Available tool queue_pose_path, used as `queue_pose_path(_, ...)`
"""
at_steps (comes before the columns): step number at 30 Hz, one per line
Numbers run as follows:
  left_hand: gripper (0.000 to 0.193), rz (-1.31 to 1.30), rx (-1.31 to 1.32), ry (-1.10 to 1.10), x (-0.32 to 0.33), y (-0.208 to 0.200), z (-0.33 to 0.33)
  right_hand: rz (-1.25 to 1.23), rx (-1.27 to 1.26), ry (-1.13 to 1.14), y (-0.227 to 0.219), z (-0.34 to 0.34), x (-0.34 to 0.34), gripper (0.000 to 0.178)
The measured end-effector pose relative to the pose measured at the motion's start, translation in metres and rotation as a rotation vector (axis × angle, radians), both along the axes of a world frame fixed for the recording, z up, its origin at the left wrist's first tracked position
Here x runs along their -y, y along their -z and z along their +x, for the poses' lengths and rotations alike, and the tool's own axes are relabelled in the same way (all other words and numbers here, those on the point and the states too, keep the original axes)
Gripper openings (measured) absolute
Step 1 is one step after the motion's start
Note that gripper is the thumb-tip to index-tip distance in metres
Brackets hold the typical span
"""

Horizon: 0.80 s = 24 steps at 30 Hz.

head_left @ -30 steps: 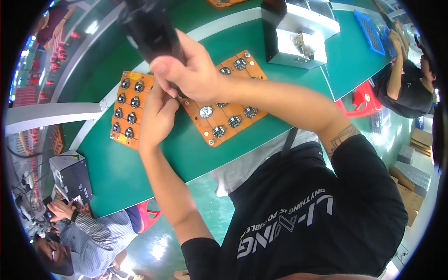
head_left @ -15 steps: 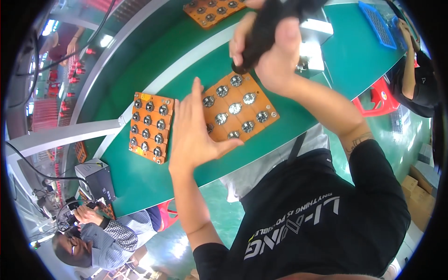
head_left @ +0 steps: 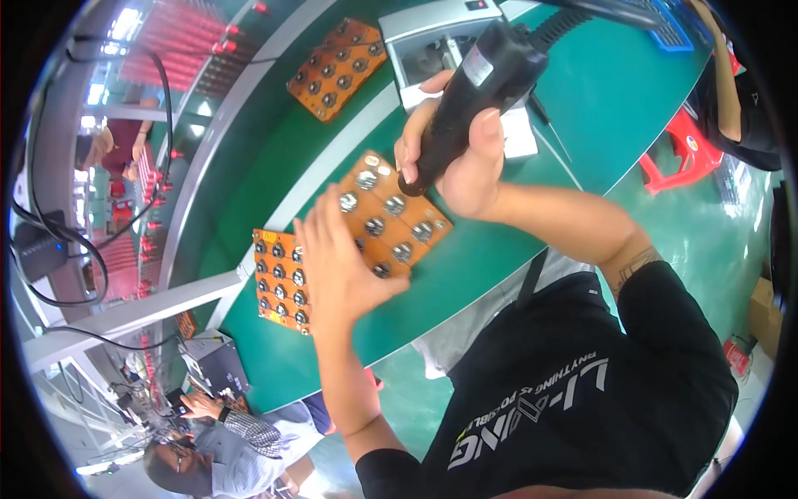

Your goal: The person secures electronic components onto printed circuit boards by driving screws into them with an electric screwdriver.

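My right hand (head_left: 472, 170) is wrapped round a black electric screwdriver (head_left: 467, 104), its nose pointing down over the far right part of an orange board (head_left: 399, 229). Round silver-and-black parts sit in rows on that board. Whether the tip touches one of them, I cannot tell. Stretched out along the board's left side, my left hand (head_left: 337, 270) rests with its thumb apart over the near edge. Just left of it lies a second orange board (head_left: 287, 281) with similar parts, its right side covered by that hand.
A white-grey box-shaped device (head_left: 405, 62) stands beyond the screwdriver, near a thin hand screwdriver (head_left: 550, 129). Another orange board (head_left: 337, 73) lies past the pale rail. A dark box (head_left: 218, 366) sits at the table's left end, near a seated person (head_left: 258, 449). A red stool (head_left: 690, 154) is at right.
The view has shifted. The electric screwdriver has come from the board's far edge to over its parts. The board has turned and slid left, closer to the second one, with my left hand along it.
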State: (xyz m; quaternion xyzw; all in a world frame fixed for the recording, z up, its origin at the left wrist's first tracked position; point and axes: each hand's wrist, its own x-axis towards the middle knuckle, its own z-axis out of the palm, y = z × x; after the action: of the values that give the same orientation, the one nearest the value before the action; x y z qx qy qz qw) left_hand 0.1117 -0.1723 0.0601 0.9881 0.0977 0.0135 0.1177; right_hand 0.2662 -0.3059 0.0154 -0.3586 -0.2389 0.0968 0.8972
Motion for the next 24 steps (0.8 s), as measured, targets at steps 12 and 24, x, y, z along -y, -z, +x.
queue_pose_path(12,0.138,-0.053,-0.029,-0.920,-0.247,0.022,0.117,0.158,0.054,-0.019,0.002,-0.011,-0.005,0.077)
queue_pose_path(24,0.119,-0.320,-0.248,-0.623,-0.186,-0.001,0.188,0.076,0.092,0.042,0.007,0.001,0.006,0.066)
